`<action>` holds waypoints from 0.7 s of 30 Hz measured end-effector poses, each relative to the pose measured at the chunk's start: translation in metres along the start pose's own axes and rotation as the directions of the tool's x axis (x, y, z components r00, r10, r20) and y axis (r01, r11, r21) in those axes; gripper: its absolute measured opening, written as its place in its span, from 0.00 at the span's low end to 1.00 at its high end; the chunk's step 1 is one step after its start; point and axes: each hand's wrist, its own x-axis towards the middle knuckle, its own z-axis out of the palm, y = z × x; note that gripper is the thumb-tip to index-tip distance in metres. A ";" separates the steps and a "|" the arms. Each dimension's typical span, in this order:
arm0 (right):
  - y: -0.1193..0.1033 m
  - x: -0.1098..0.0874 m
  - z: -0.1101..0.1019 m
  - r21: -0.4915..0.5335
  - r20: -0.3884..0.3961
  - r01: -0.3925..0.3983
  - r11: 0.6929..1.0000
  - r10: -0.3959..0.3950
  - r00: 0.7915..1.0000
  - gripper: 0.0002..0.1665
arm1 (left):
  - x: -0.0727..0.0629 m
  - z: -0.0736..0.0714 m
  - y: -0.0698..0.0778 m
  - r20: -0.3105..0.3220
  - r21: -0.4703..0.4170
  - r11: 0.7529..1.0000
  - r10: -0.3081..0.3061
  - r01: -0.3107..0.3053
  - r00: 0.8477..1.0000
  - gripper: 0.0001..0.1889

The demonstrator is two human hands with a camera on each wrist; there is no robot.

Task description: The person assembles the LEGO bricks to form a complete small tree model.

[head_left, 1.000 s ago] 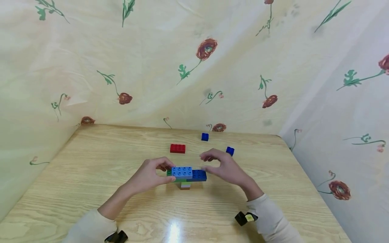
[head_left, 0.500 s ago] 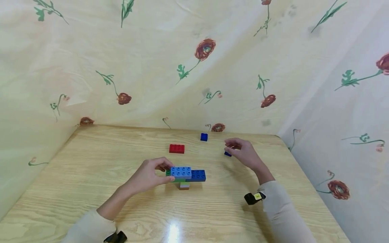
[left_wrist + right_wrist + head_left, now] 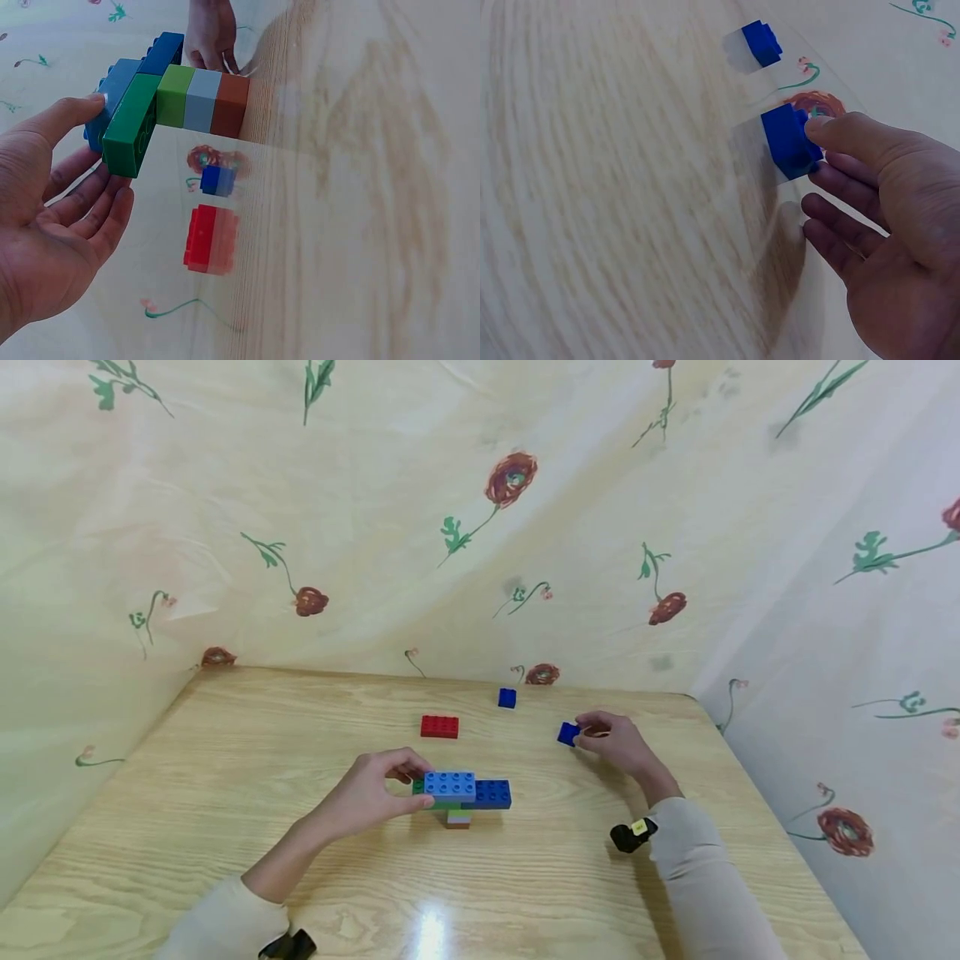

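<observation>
The desk (image 3: 300,714) has a smooth, glossy wood-grain surface. On the desk, the block stack (image 3: 450,787), red block (image 3: 439,727) and blue blocks (image 3: 567,734) look like smooth, studded plastic. Behind the desk, the sheet (image 3: 375,527) looks thin and creased, with a soft sheen. Sleeves (image 3: 708,881) above the desk look like matt cloth.

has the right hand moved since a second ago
Yes: against the red brick in the head view, the right hand has moved rightward and farther off, to the nearer small blue brick.
</observation>
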 end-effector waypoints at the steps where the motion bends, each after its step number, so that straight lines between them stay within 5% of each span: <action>1: 0.001 0.001 0.001 -0.008 -0.002 0.002 1.000 -0.002 1.000 0.27 | 0.000 0.000 0.000 0.000 -0.001 1.000 0.001 -0.001 1.000 0.17; 10: 0.002 0.004 0.007 -0.073 -0.041 0.027 0.997 -0.030 0.999 0.24 | 0.001 0.000 0.001 -0.002 -0.004 1.000 0.008 -0.008 1.000 0.17; 21: -0.025 -0.014 0.015 0.010 -0.034 0.094 0.996 -0.093 0.995 0.26 | 0.001 -0.001 0.003 -0.001 -0.009 1.000 0.003 -0.003 1.000 0.17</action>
